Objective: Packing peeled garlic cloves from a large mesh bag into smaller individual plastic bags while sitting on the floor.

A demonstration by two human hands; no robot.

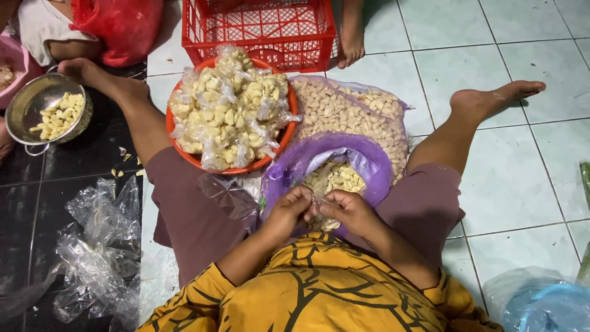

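My left hand (pixel 287 211) and my right hand (pixel 345 209) meet in my lap, both pinching a small clear plastic bag (pixel 315 203) with peeled garlic cloves in it. Just beyond my fingers sits an open purple plastic bag (pixel 289 172) holding loose peeled cloves (pixel 335 176). Farther out, a red bowl (pixel 178 142) is heaped with several small filled clear bags (pixel 227 107). A large clear sack of cloves (pixel 350 110) lies to the right of the bowl.
A red plastic crate (pixel 258 27) stands behind the bowl. At far left are a metal strainer (pixel 46 114) with cloves, a pink basin (pixel 15 64) and a red bag (pixel 120 24). Crumpled clear plastic (pixel 98 246) lies at my left. Another person's foot (pixel 350 37) rests by the crate.
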